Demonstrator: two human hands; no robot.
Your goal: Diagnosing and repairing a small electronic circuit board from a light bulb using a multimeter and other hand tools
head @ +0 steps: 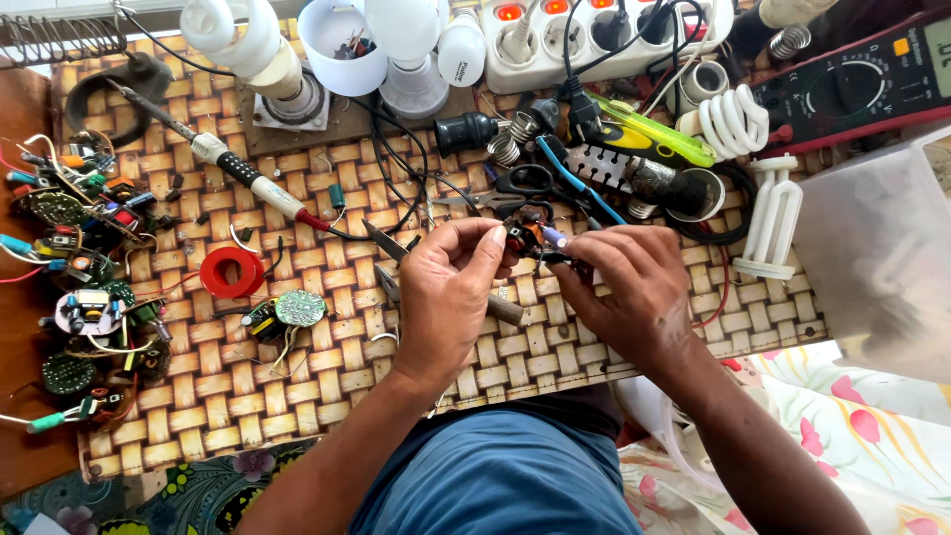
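My left hand (446,292) pinches a small round circuit board (522,236) with dark and orange parts between thumb and forefinger. My right hand (629,287) meets it from the right, fingertips closed on the board's other side beside a small blue-tipped piece (553,236). Both hands hover just above the woven mat (297,396). Under the left hand lie pliers (500,309), partly hidden.
A soldering iron (248,178) lies to the left, with a red tape roll (232,272) and a round green board (299,308). Several lamp circuit boards (84,312) crowd the left edge. Scissors (515,188), bulbs, a power strip (555,40) and a multimeter (862,84) sit behind.
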